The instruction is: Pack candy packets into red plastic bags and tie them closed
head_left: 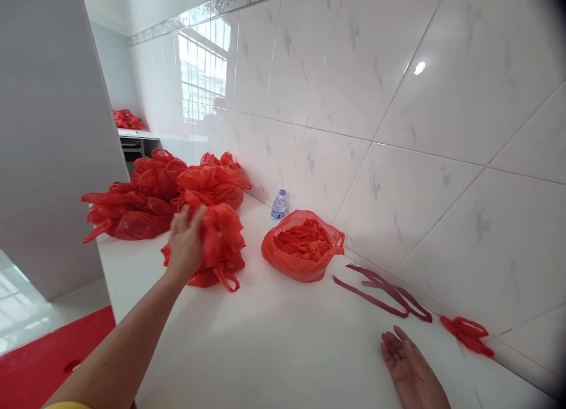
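Observation:
My left hand point(186, 244) reaches forward over the table, its fingers blurred and curled against a bunched red plastic bag point(223, 235). A loop handle of that bag hangs toward me, and part of the bag is hidden behind the hand. To the right stands an open red plastic bag point(285, 259) with crumpled red plastic inside. My right hand point(411, 365) is at the lower right with the palm turned up, fingers stretched out, holding nothing. Nearest to it lie dark red strips point(389, 291) on the white tabletop point(274, 350).
Several full red bags point(145, 211) are heaped at the table's far left. A small water bottle point(279, 206) stands against the tiled wall point(336, 114). Red-handled scissors point(469, 335) lie along the wall at right. A red stool point(48, 365) is beside the table's left edge.

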A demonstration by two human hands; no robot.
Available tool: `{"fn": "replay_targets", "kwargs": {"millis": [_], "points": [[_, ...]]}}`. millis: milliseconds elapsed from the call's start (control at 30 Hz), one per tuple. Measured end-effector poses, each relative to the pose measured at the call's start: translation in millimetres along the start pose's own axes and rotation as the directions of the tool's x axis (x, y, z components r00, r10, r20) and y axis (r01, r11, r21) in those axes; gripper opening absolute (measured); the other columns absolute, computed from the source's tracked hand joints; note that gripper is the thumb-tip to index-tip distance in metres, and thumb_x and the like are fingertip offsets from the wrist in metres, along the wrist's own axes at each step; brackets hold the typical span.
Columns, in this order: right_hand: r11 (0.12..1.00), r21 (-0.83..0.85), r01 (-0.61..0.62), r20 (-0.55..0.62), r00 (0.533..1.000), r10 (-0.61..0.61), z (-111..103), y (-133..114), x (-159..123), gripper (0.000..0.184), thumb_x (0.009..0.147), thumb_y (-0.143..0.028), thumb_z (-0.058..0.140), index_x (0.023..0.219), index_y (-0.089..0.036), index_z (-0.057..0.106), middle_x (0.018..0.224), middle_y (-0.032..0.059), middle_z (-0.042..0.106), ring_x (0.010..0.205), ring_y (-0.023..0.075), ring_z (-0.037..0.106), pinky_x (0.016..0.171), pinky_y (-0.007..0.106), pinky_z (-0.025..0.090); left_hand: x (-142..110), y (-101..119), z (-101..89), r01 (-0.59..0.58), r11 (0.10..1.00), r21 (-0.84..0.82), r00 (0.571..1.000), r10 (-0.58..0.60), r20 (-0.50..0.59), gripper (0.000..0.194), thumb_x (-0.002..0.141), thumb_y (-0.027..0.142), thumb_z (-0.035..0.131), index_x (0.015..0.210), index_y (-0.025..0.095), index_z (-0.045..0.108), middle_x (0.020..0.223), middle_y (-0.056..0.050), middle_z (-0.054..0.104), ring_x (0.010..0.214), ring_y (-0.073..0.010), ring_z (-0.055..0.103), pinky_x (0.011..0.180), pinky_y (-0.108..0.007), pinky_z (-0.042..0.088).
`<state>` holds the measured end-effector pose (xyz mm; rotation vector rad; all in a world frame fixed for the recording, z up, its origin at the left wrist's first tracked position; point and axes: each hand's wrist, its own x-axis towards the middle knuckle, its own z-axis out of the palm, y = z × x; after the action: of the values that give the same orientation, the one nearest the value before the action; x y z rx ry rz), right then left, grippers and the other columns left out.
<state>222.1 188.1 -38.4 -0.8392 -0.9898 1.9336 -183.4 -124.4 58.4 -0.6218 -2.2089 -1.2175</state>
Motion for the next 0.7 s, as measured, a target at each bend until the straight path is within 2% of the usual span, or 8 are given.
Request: {"fn": "replay_targets", "kwargs": {"millis": [33, 67, 233, 400, 467, 533, 600, 700], "points": [[1.000, 0.006, -0.002, 0.000, 1.000, 0.002, 0, 0, 0, 0.039, 0.074, -0.037, 0.070, 0.111, -0.026, 0.062, 0.099, 0.0045, 0.066, 0.095, 0.0167, 0.061, 0.085, 0.028, 0.053, -5, -10, 6.6, -0.016, 0.990, 0.138, 0.986, -0.007, 0.164, 0.057, 0.076, 0.034, 0.062, 0.128, 0.024, 0.044, 0.143, -0.012, 0.031, 0.126, -0.0378, 0.033, 0.098, -0.058, 0.029], [1.000, 0.012, -0.005, -0.002, 1.000, 0.005, 1, 0, 0, 0.040, 0.075, -0.037, 0.070, 0.112, -0.025, 0.061, 0.099, 0.0046, 0.065, 0.095, 0.0166, 0.061, 0.086, 0.029, 0.053, -11, -19, 13.0, -0.007, 0.972, 0.236, 0.969, -0.052, 0.242, 0.055, 0.077, 0.035, 0.058, 0.130, 0.023, 0.043, 0.145, -0.014, 0.028, 0.126, -0.0394, 0.034, 0.096, -0.059, 0.032], [0.999, 0.041, -0.019, -0.003, 1.000, 0.019, 2, -1, -1, 0.041, 0.077, -0.036, 0.069, 0.114, -0.023, 0.059, 0.097, 0.0046, 0.065, 0.094, 0.0159, 0.061, 0.086, 0.029, 0.052, -19, -47, 27.4, -0.034, 0.927, 0.373, 0.940, -0.097, 0.328, 0.059, 0.082, 0.043, 0.044, 0.136, 0.021, 0.036, 0.146, -0.017, 0.023, 0.125, -0.0411, 0.036, 0.086, -0.054, 0.043], [0.997, 0.070, -0.029, 0.018, 0.999, 0.027, 2, 0, 1, 0.040, 0.077, -0.035, 0.068, 0.114, -0.023, 0.059, 0.098, 0.0046, 0.065, 0.094, 0.0155, 0.060, 0.085, 0.029, 0.052, 3, -48, 14.6, -0.061, 0.951, 0.303, 0.923, -0.062, 0.379, 0.075, 0.070, 0.033, 0.058, 0.139, 0.022, 0.031, 0.143, -0.014, 0.030, 0.128, -0.0391, 0.034, 0.096, -0.051, 0.039], [0.997, 0.072, -0.028, 0.021, 0.999, 0.026, 2, 1, 2, 0.040, 0.077, -0.034, 0.069, 0.114, -0.023, 0.059, 0.097, 0.0048, 0.065, 0.095, 0.0157, 0.060, 0.085, 0.029, 0.052, 10, -31, 4.9, -0.066, 0.963, 0.261, 0.960, -0.010, 0.280, 0.079, 0.066, 0.020, 0.059, 0.139, 0.021, 0.029, 0.143, -0.014, 0.031, 0.132, -0.0392, 0.027, 0.101, -0.054, 0.034], [0.997, 0.073, -0.024, 0.024, 0.999, 0.022, 2, 1, 4, 0.039, 0.076, -0.034, 0.069, 0.113, -0.022, 0.060, 0.097, 0.0051, 0.065, 0.096, 0.0159, 0.059, 0.085, 0.029, 0.052, 14, -1, -4.6, -0.094, 0.978, 0.186, 0.993, 0.078, 0.093, 0.074, 0.067, 0.013, 0.057, 0.136, 0.024, 0.035, 0.145, -0.011, 0.030, 0.133, -0.0386, 0.024, 0.104, -0.056, 0.029], [0.997, 0.075, -0.012, 0.019, 1.000, 0.011, 2, 1, 4, 0.039, 0.077, -0.034, 0.069, 0.112, -0.022, 0.060, 0.097, 0.0050, 0.065, 0.097, 0.0157, 0.059, 0.085, 0.029, 0.052, 16, 36, -9.3, -0.157, 0.987, 0.030, 0.987, 0.158, -0.043, 0.058, 0.072, 0.015, 0.055, 0.128, 0.026, 0.044, 0.140, -0.007, 0.038, 0.129, -0.0323, 0.035, 0.106, -0.051, 0.031], [0.997, 0.079, 0.000, 0.012, 1.000, -0.001, 3, 1, 4, 0.038, 0.077, -0.034, 0.069, 0.112, -0.022, 0.060, 0.096, 0.0049, 0.065, 0.097, 0.0154, 0.058, 0.085, 0.029, 0.052, 18, 91, 2.0, -0.193, 0.933, -0.305, 0.961, 0.242, 0.133, 0.037, 0.077, 0.021, 0.052, 0.114, 0.025, 0.056, 0.124, -0.005, 0.053, 0.114, -0.0252, 0.052, 0.094, -0.042, 0.046]]}}
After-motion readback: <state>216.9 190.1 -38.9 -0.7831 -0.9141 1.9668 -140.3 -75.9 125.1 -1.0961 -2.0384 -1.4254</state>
